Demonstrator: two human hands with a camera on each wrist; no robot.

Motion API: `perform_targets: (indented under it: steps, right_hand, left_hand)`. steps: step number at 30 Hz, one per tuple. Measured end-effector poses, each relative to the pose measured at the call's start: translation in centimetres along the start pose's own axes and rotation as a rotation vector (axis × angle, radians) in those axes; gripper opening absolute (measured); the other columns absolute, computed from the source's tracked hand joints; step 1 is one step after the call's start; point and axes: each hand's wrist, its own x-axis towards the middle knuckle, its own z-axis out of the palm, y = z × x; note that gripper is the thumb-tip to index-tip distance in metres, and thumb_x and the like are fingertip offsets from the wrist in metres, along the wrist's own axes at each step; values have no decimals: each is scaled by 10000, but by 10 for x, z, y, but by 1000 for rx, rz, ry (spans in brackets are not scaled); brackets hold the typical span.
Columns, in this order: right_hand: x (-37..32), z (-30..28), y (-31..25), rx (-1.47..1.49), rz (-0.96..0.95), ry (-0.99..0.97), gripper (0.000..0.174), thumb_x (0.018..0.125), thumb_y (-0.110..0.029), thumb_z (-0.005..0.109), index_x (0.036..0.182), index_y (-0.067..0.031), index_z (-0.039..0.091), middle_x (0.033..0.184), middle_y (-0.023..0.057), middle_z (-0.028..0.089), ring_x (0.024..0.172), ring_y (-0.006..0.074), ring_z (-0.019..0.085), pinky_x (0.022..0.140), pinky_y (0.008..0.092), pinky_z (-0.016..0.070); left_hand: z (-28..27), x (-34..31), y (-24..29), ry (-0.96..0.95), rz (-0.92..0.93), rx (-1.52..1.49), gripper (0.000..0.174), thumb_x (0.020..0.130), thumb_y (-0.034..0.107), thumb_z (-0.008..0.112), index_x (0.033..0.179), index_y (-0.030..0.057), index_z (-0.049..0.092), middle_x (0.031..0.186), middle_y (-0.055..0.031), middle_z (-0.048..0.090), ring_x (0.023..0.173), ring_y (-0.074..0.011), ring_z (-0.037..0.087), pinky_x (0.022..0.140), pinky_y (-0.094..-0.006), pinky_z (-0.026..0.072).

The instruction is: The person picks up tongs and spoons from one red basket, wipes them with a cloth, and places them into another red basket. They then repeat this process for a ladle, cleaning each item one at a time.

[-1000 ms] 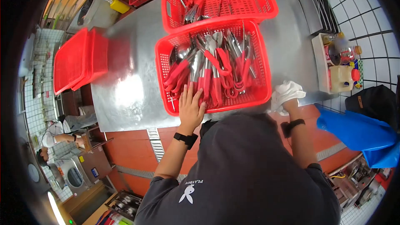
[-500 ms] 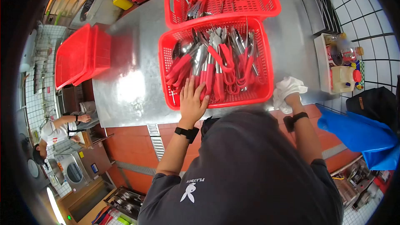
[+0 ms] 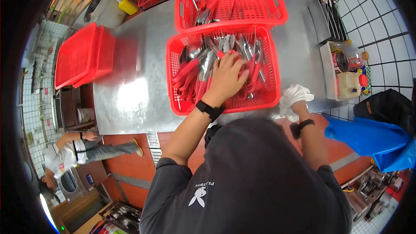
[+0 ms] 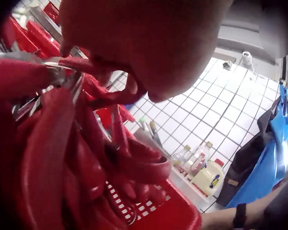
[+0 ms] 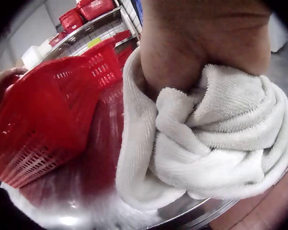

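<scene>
Tongs (image 3: 225,42) lie handles-near, likely for easy reach; left hand (image 3: 226,78) over them, grip can't tell, right hand (image 3: 299,107) grips bunched cloth (image 3: 289,97).

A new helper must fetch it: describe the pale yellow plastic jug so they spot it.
At the right end of the shiny steel table, by the white tiled wall, stands a narrow white tray. The jug is at its near end; its red cap sets it apart from the clear, tan-capped bottles beyond.
</scene>
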Motion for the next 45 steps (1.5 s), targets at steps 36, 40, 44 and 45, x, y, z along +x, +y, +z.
perform_targets:
  steps: [36, 40, 44, 45]
  right_hand:
    - [-30, 112, -10, 3977, 659, 283, 867, 865, -737, 429, 1465, -113, 396, 1407, 191, 450, 1335, 405, 390, 1165, 641, 175]
    - [-16, 96, -3, 3552, 1081, 176, 911, 793, -854, 303, 1072, -30, 573, 927, 232, 569, 801, 467, 525, 641, 574, 464]
    - [-17, 76, 6, 3476, 744, 43, 904, 816, -840, 288, 1062, -19, 575, 894, 243, 568, 806, 465, 546, 627, 572, 485]
    - [-21, 94, -1, 3472, 738, 45, 904, 816, -840, 288, 1062, -19, 575, 894, 243, 568, 806, 465, 546, 627, 572, 485]
  left_hand:
    - [84, 358, -151, -725, 256, 997, 642, 843, 93, 597, 1438, 297, 463, 1510, -192, 357, 1299, -389, 477, 1004, -522, 477]
    - [96, 361, -166, -710, 351, 1121, 519, 870, 162, 602, 1360, 317, 536, 1472, -148, 415, 1342, -321, 440, 1020, -457, 442]
    - [85, 364, -163, -726, 486, 1162, 518, 812, 256, 705, 1312, 252, 568, 1444, -103, 466, 1338, -303, 443, 1060, -461, 403]
    - [78, 365, -159, -774, 527, 1148, 546, 785, 288, 743, 1299, 216, 574, 1437, -89, 481, 1334, -292, 449, 1075, -460, 389]
